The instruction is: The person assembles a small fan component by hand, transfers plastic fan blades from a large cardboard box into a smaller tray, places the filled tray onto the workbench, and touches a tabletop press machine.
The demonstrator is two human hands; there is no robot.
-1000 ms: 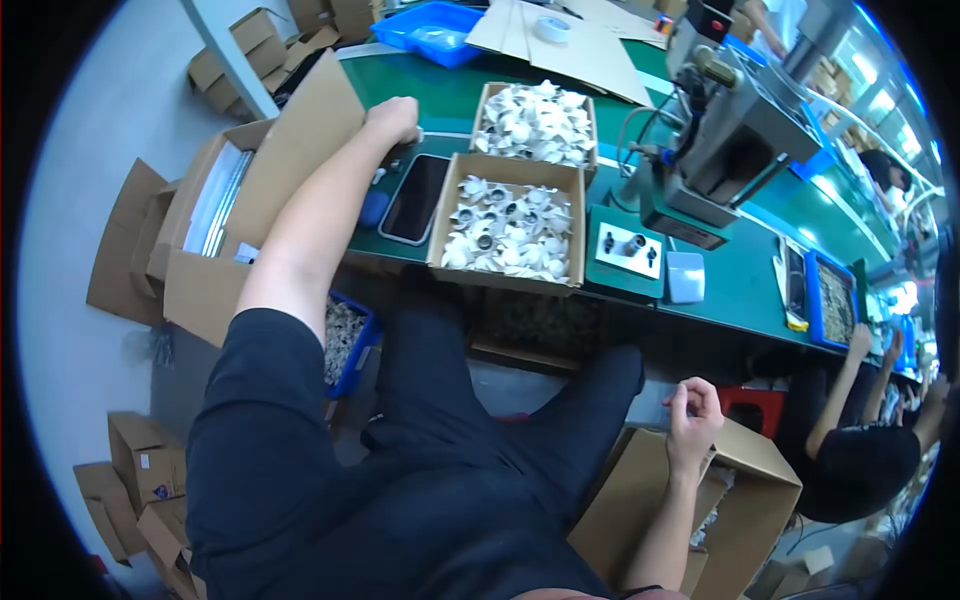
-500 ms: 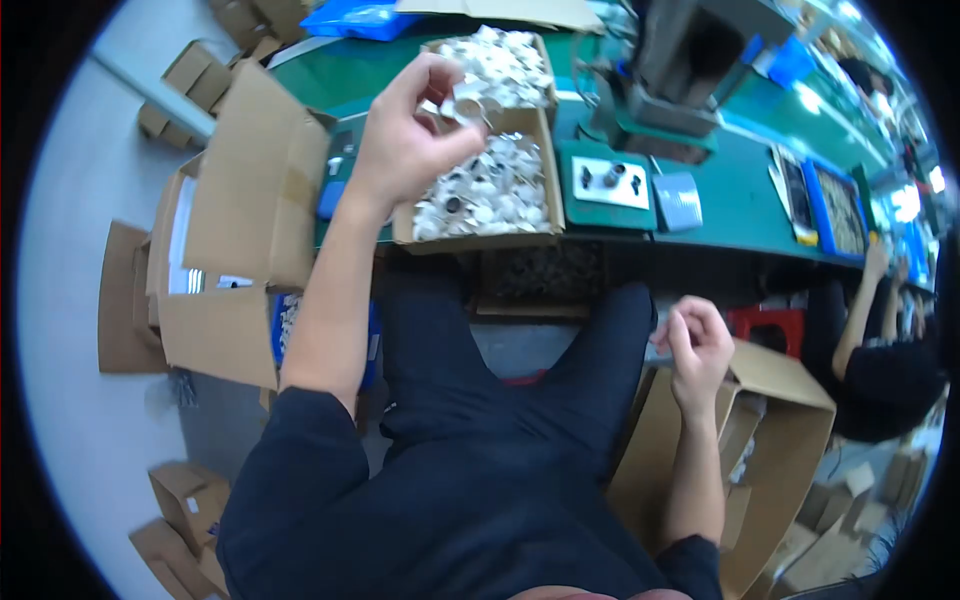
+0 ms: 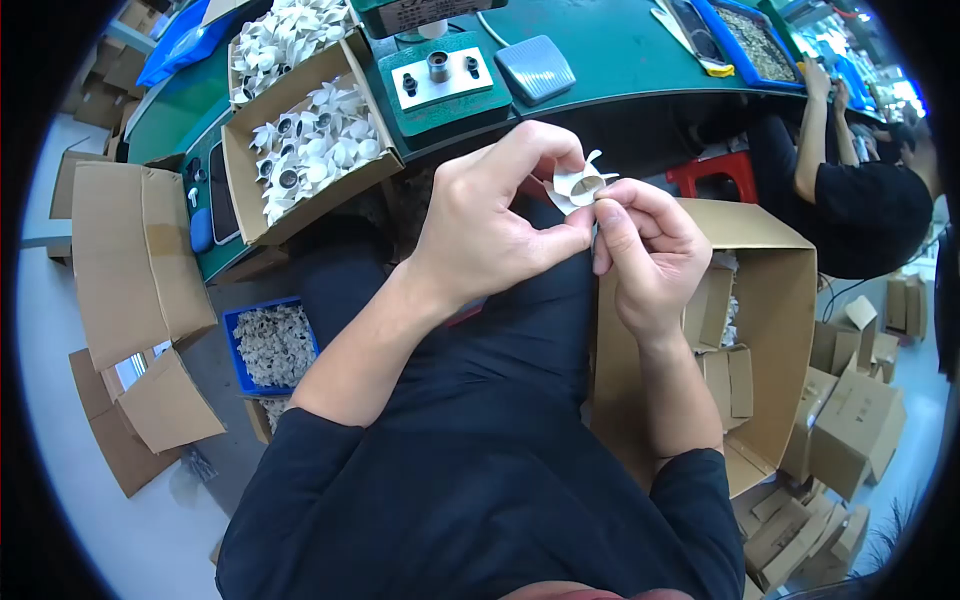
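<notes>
Green bench [image 3: 620, 40] goes across the top of the frame. On it, at the upper left, sits an open brown box [image 3: 340, 190] full of small white parts [image 3: 318, 150], with a phone [image 3: 222, 195] just beside it. To the right of that box is a metal plate [image 3: 466, 85] on a green block, near a gray pad [image 3: 535, 70]. Near the middle of the frame, both hands are closed on one white bladed part [image 3: 580, 185]. The left hand [image 3: 490, 215] pinches it from the left, and the right hand [image 3: 655, 250] pinches its right side. A blue bin [image 3: 235, 352] of bits is at the lower left. A big brown box [image 3: 785, 330] stands open at the right, near a red stool [image 3: 715, 175].
</notes>
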